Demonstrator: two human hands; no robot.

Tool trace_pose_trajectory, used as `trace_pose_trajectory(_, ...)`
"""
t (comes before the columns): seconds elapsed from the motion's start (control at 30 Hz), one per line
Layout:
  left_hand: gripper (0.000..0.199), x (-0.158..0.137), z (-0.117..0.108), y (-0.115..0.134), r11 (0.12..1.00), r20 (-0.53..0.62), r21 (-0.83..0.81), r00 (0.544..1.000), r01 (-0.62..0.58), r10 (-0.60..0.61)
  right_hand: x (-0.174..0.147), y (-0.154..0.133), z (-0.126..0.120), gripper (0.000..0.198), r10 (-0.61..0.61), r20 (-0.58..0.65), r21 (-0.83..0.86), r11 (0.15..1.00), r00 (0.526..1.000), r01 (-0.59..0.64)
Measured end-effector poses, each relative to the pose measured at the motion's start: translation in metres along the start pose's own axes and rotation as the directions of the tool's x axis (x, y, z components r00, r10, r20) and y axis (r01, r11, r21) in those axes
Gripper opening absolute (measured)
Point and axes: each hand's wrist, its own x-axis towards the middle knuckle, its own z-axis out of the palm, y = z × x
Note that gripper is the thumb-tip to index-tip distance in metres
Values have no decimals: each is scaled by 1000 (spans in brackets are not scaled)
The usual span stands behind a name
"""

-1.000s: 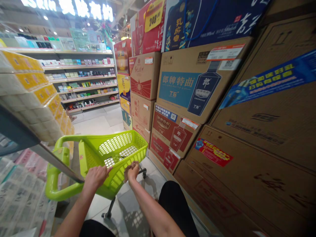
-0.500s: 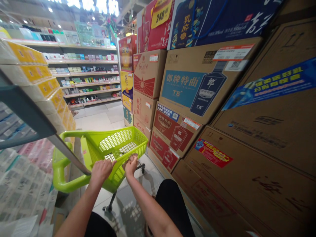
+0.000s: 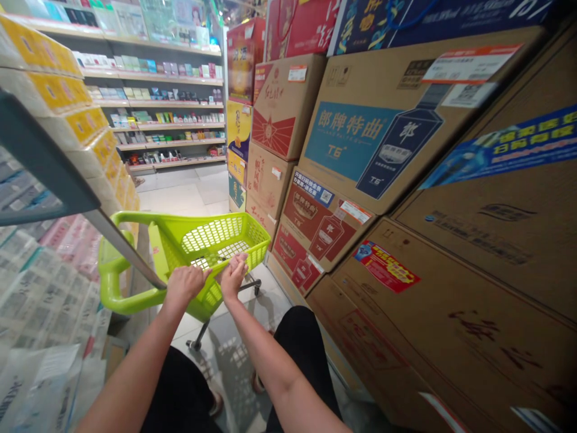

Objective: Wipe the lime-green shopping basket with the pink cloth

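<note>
A lime-green wheeled shopping cart [image 3: 169,222] with lattice sides stands on the tiles in front of me. Its basket has almost nothing visible inside. My left hand [image 3: 186,285] is closed over the near rim, its thumb pointing along the edge. Just to the right, my right hand [image 3: 233,275] is at the same rim with its fingers curled together. What those fingers hold, if anything, is hidden and a little blurred. A metal bar with a grey-blue handle [image 3: 40,162] slants from the left toward the cart, ending beside my left hand.
Stacked cardboard cartons [image 3: 342,132] wall off the right side. On the left are yellow-and-white packs [image 3: 67,120] and wrapped packages [image 3: 49,300]. Shelves of small goods [image 3: 157,96] stand at the back, beyond a strip of tiled floor [image 3: 175,189].
My view has tilted down, so cart and shelves sit higher in the picture. My right hand has moved slightly left along the rim. My left hand keeps its grip.
</note>
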Motion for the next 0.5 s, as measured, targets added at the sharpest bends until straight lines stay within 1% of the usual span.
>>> trace_pose_trajectory(0.07, 67, 0, 1, 0, 1000, -9, 8, 1000, 0, 0, -3, -1, 1, 37, -3, -7, 26, 1000, 1000, 3)
trace_pose_trajectory(0.2, 67, 2, 2, 0, 1000, -25, 19, 1000, 8, -8, -2, 0, 4, 39, 80, -67, 34, 996, 995, -78)
trace_pose_trajectory(0.27, 68, 2, 3, 0, 1000, -30, 19, 1000, 11, -11, -1, -3, 6, 37, 87, -82, 31, 996, 993, -85)
trace_pose_trajectory(0.4, 69, 2, 4, 0, 1000, -32, 12, 999, 11, -11, -4, -11, 4, 35, 9, -23, 41, 999, 1000, -8)
trace_pose_trajectory(0.5, 69, 0, 3, 0, 1000, -33, 10, 999, 15, -14, -8, -11, -1, 37, -21, 25, 80, 997, 999, 19)
